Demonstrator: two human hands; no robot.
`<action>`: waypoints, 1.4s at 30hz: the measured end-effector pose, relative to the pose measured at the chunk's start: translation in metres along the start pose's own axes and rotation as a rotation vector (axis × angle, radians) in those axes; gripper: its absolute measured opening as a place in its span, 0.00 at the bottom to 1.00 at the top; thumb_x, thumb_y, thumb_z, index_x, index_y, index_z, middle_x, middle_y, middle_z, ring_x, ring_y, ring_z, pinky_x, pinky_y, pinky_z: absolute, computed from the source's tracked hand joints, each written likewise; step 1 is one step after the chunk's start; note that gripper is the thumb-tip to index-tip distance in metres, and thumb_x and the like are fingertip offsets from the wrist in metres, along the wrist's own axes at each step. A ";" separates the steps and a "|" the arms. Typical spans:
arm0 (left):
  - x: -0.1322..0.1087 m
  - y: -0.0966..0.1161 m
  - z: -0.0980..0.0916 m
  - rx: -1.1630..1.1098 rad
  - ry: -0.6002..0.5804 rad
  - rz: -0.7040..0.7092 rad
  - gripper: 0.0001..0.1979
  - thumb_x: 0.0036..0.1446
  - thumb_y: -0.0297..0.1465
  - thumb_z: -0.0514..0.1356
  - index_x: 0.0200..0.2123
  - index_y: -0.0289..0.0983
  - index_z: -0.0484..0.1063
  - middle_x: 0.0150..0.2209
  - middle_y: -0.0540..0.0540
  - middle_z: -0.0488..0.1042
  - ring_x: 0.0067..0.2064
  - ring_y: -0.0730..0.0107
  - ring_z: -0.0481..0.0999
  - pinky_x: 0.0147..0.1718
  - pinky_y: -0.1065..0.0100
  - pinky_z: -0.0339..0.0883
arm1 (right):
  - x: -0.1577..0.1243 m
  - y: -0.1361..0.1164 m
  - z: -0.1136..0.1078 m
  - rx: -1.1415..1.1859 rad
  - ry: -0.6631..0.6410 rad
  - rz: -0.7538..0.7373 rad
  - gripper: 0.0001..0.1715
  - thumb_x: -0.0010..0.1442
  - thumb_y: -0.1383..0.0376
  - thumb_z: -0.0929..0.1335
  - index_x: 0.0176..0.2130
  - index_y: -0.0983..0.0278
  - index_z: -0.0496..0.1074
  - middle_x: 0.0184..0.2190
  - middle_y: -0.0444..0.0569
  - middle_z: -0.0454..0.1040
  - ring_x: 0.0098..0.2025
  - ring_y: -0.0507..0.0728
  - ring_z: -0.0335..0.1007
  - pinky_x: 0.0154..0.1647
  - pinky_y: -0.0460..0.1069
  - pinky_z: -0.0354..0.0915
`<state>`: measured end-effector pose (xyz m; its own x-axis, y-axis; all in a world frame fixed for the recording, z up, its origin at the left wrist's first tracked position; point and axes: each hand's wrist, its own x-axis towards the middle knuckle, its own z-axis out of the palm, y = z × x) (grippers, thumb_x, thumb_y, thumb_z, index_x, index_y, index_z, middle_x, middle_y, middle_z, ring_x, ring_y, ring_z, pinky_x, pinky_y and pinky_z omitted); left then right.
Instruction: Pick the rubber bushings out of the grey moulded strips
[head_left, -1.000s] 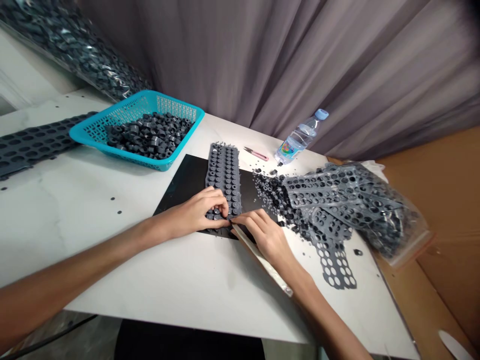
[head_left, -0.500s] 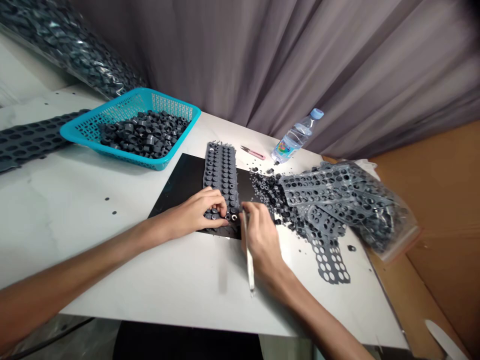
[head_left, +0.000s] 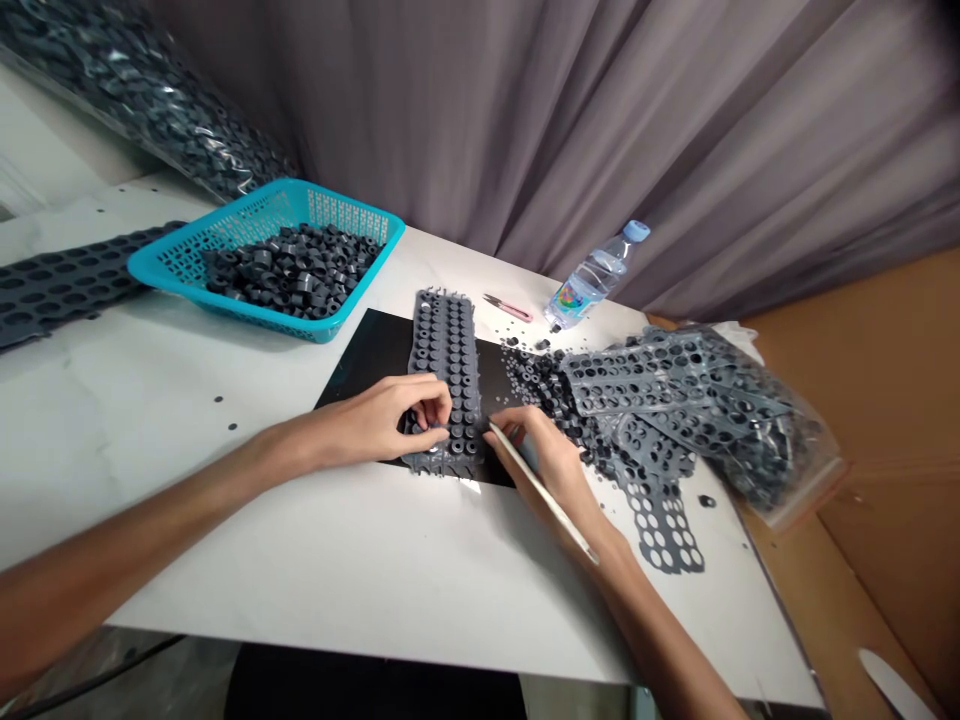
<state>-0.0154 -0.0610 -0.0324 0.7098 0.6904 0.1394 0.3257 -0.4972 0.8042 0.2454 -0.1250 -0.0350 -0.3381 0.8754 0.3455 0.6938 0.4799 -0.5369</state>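
Turquoise plastic forms the shallow lattice-walled basket (head_left: 322, 326) beyond the left hand (head_left: 390, 415) and to its left, partly filled with a heap of short dark-grey tubular pieces (head_left: 300, 270). Past it, farther from that hand, a large clear plastic bag (head_left: 142, 100) is packed with small dark pieces.

Under the left hand's curled fingers lies a dark-grey studded sheet (head_left: 450, 345) on a flat black mat (head_left: 360, 360), stretching away from the hand; whether its thumb and fingertips pinch anything, I cannot tell. Just right of the sheet, the right hand (head_left: 551, 455) is closed round a slim white pen-like tool (head_left: 551, 505), whose tip is beside the sheet.

Beyond the right hand stands a clear bottle (head_left: 592, 280) with a blue cap; its fill level is unclear. Right of the same hand, loose dark pieces (head_left: 547, 385) spread towards a clear zip-edged bag (head_left: 795, 480) holding dark material, with grey perforated sheets (head_left: 637, 375) lying beside it.
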 end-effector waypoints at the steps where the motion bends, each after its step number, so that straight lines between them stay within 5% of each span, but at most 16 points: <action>1: 0.000 -0.001 0.000 0.003 0.012 -0.001 0.03 0.64 0.32 0.62 0.38 0.39 0.72 0.40 0.49 0.74 0.40 0.67 0.74 0.43 0.65 0.70 | 0.001 -0.003 0.000 0.020 -0.022 -0.049 0.08 0.73 0.61 0.66 0.49 0.60 0.71 0.41 0.50 0.78 0.42 0.57 0.74 0.45 0.51 0.70; 6: 0.002 -0.006 0.010 0.091 0.059 -0.015 0.03 0.64 0.31 0.62 0.40 0.39 0.75 0.40 0.48 0.73 0.39 0.68 0.74 0.43 0.65 0.70 | 0.004 -0.010 0.001 -0.013 -0.119 -0.168 0.09 0.74 0.61 0.66 0.47 0.61 0.75 0.43 0.50 0.80 0.44 0.58 0.72 0.48 0.53 0.67; 16: 0.002 -0.008 0.015 0.081 0.069 -0.028 0.07 0.64 0.35 0.63 0.43 0.39 0.77 0.42 0.47 0.73 0.40 0.67 0.74 0.43 0.64 0.70 | 0.006 0.000 0.009 -0.237 -0.088 -0.277 0.14 0.76 0.56 0.64 0.44 0.61 0.75 0.40 0.48 0.82 0.39 0.56 0.72 0.41 0.53 0.60; 25: 0.002 -0.008 0.017 0.027 0.090 -0.025 0.07 0.63 0.35 0.64 0.42 0.39 0.76 0.41 0.48 0.72 0.40 0.66 0.74 0.43 0.64 0.71 | 0.002 0.000 0.023 -0.475 -0.058 -0.346 0.13 0.77 0.63 0.63 0.56 0.63 0.71 0.42 0.52 0.79 0.41 0.60 0.70 0.42 0.55 0.61; 32: 0.006 -0.011 0.022 -0.010 0.133 -0.021 0.05 0.60 0.33 0.66 0.39 0.38 0.75 0.38 0.50 0.72 0.36 0.69 0.71 0.39 0.66 0.69 | 0.000 -0.013 0.037 -0.484 0.064 -0.126 0.15 0.77 0.67 0.59 0.57 0.69 0.67 0.44 0.59 0.75 0.42 0.63 0.69 0.43 0.56 0.64; 37: 0.004 -0.009 0.019 -0.017 0.096 -0.040 0.07 0.62 0.35 0.66 0.39 0.39 0.75 0.39 0.49 0.71 0.38 0.68 0.71 0.41 0.65 0.68 | 0.003 0.004 0.011 -0.468 0.273 0.112 0.18 0.77 0.61 0.58 0.57 0.68 0.67 0.46 0.63 0.73 0.45 0.66 0.70 0.46 0.60 0.67; 42: 0.000 -0.002 0.011 0.036 0.035 -0.033 0.07 0.64 0.35 0.63 0.44 0.41 0.72 0.42 0.49 0.72 0.40 0.67 0.72 0.43 0.64 0.68 | -0.003 0.019 -0.012 -0.270 0.138 0.178 0.17 0.75 0.58 0.61 0.58 0.63 0.67 0.42 0.55 0.74 0.42 0.62 0.72 0.44 0.57 0.69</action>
<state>-0.0089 -0.0662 -0.0404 0.6765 0.7242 0.1336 0.3715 -0.4923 0.7872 0.2674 -0.1195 -0.0372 -0.1208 0.9189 0.3756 0.8837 0.2719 -0.3810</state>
